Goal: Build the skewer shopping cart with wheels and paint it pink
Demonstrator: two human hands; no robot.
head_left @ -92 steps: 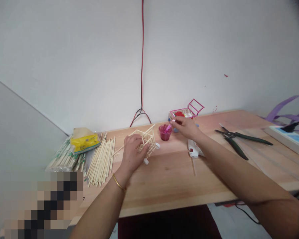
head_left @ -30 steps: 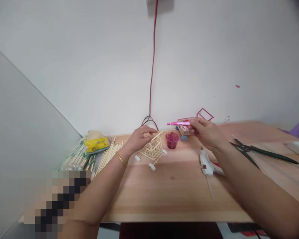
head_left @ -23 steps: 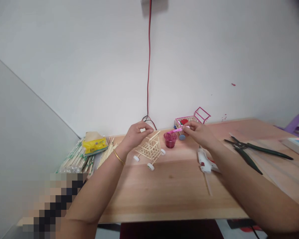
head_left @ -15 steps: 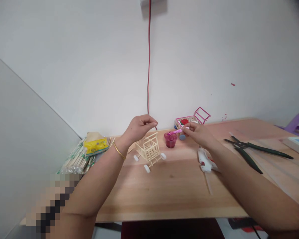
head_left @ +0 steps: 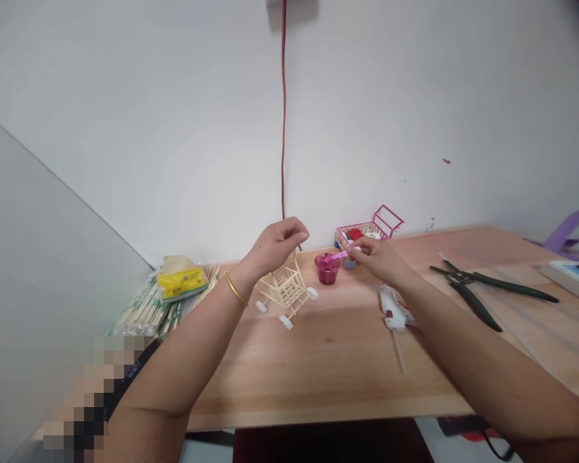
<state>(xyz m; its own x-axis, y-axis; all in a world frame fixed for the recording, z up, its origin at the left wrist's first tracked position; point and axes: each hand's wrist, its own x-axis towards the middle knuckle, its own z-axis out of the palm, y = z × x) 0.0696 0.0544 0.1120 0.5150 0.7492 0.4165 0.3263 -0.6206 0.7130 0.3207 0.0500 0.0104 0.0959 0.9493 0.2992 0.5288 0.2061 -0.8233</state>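
Observation:
My right hand (head_left: 374, 257) pinches a slim pink stick (head_left: 338, 255), whose tip rests at the mouth of a small clear cup (head_left: 327, 273) with magenta paint. The tip's exact shape is too small to tell. My left hand (head_left: 278, 245) is closed, thumb and fingers together, just above a little cart of bare wooden sticks (head_left: 289, 287) with white wheels. Whether those fingers grip part of the cart is hidden. Behind the cup stands a second stick cart with magenta edges (head_left: 388, 222), holding red and white items and partly covered by my right hand.
A white glue gun (head_left: 392, 307) lies near my right forearm, with dark green-handled cutters (head_left: 477, 283) farther right. Bundled wooden sticks (head_left: 142, 308) and a yellow packet (head_left: 182, 283) are at the left. A red-black cable (head_left: 284, 128) hangs down the wall behind the table.
The view has shifted slightly. My left hand sits a little farther right over the bare cart; my right hand keeps the pink stick at the cup.

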